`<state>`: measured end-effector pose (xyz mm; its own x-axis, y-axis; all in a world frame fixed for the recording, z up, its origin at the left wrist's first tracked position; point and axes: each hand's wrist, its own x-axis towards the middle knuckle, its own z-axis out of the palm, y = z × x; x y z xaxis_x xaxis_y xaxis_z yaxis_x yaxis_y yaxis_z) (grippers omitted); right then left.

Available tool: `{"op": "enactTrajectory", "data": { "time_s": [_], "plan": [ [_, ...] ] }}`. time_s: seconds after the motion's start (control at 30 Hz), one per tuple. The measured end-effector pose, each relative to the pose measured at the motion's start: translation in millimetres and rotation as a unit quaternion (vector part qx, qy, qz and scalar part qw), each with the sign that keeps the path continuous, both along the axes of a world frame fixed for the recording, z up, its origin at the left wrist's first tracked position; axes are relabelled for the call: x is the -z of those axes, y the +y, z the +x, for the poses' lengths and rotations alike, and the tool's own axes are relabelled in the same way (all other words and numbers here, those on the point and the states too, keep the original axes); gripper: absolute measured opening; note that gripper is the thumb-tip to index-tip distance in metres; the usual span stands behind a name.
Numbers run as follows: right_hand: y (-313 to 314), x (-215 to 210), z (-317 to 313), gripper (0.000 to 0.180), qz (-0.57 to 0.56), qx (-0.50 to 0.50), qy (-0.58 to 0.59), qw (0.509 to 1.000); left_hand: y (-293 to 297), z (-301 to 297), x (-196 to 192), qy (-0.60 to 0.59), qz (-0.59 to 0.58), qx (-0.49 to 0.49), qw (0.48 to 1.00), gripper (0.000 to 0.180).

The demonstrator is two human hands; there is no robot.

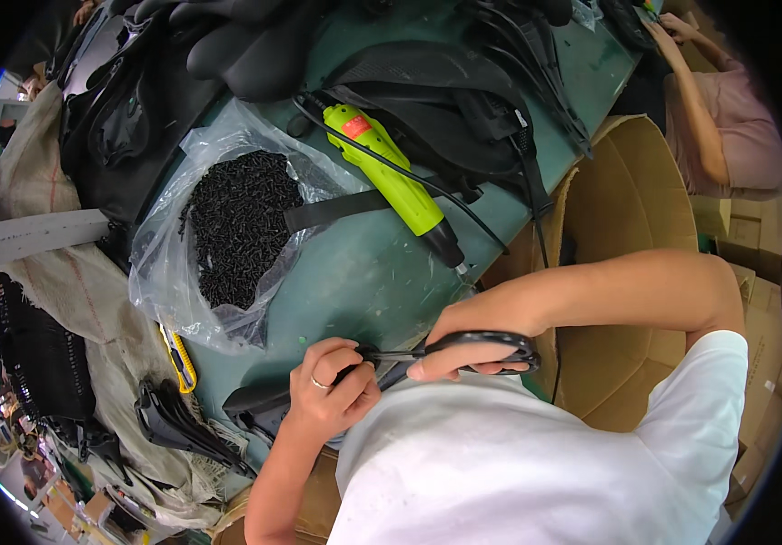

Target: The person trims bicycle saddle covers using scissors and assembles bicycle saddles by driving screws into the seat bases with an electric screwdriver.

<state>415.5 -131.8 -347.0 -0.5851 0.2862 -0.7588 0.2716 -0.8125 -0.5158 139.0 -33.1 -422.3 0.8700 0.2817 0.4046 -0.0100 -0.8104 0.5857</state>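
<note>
My right hand is closed through the large black loops of a pair of scissors. The scissors point left, and their blades reach to the fingers of my left hand. That hand, with a ring on one finger, is curled around a small black piece, mostly hidden by the fingers. Below and left of it lies a dark padded part at the table edge; whether it joins the held piece cannot be made out.
A clear plastic bag of black screws lies on the green table. Right of it rests a lime-green electric screwdriver with a cable. Black saddle-like parts, a yellow utility knife and a cardboard box surround it. Another person sits at far right.
</note>
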Motion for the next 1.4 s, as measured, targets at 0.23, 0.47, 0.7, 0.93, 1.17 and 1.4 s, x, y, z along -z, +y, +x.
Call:
{"op": "enactTrajectory", "data": {
  "time_s": [0.23,0.47,0.7,0.93,1.17,1.4],
  "plan": [
    [-21.0,8.7,-0.6,0.060,0.024,0.054,-0.018,0.998,-0.4,-1.5,0.6,0.006,-0.033,-0.018,0.999,0.027],
    [-61.6,19.5,-14.7,0.055,0.011,0.185,0.058,0.981,-0.9,5.9,-2.3,0.028,-0.068,-0.057,0.996,0.030],
    [-98.3,28.3,-32.5,0.044,0.016,0.341,0.141,0.929,0.3,7.9,-4.6,0.057,-0.048,-0.043,0.996,0.026],
    [-117.1,36.1,-56.1,0.047,0.003,0.343,0.164,0.925,-1.2,-2.7,-2.1,0.027,-0.070,-0.008,0.997,0.016],
    [-110.9,40.7,-70.6,0.054,-0.014,0.329,0.185,0.926,-0.2,-5.6,0.6,0.037,-0.070,-0.007,0.997,0.019],
    [-91.5,32.6,-63.7,0.061,-0.021,0.298,0.151,0.942,0.0,-6.8,0.8,0.033,-0.066,-0.003,0.997,0.018]
  ]
}}
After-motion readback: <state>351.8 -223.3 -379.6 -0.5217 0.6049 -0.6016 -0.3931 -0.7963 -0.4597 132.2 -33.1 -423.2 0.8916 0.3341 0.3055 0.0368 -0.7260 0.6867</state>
